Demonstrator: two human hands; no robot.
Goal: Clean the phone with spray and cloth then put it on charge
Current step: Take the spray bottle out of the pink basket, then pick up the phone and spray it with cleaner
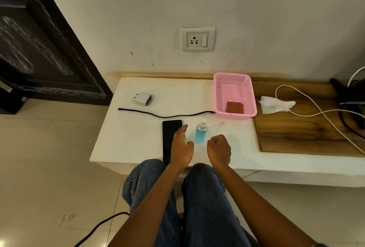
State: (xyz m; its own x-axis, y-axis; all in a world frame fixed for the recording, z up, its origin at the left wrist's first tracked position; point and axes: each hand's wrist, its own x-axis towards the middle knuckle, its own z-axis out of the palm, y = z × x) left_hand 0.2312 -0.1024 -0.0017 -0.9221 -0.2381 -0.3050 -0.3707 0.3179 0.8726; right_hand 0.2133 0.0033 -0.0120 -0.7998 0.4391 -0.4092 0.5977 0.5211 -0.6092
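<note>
Knees under us, we hover our left hand point(180, 146), fingers spread, over the phone point(169, 140) lying flat beneath it, right hand point(218, 151) loosely curled and empty just beside the spray point(201, 133), which we should probably grip upright first.

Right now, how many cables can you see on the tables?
2. A black cable lies across the white table, behind the phone. A white cable loops over the wooden top on the right. More may be hidden at the far right edge.
</note>
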